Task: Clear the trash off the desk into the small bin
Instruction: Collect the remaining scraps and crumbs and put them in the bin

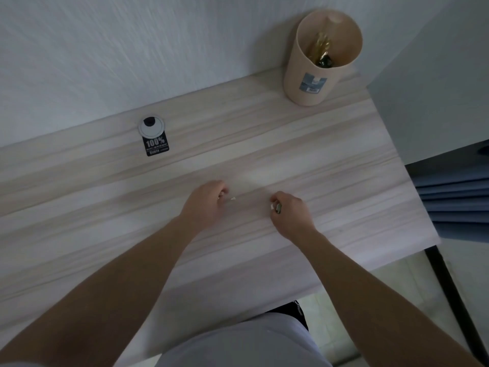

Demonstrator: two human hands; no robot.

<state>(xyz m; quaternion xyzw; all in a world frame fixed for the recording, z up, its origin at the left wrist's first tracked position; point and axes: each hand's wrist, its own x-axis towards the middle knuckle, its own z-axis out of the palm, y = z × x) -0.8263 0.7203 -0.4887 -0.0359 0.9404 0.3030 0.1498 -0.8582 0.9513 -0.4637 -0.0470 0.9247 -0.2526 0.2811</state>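
A small beige bin [312, 83] stands at the desk's far right corner, with gold and dark wrappers inside. My left hand [205, 201] rests curled on the middle of the pale wooden desk [330, 160]; a tiny white scrap [233, 198] lies on the surface just right of its fingertips, and whether the fingers pinch anything is hidden. My right hand [291, 213] is curled a short way to the right, closed on small bits of trash [275, 207], a white piece and a darker one.
A round cable grommet [151, 125] with a black "100%" tag [156, 146] sits at the desk's back left. The wall runs behind the desk. The desk's right edge drops beside blue folded fabric [457, 197] and a black desk leg [447, 287].
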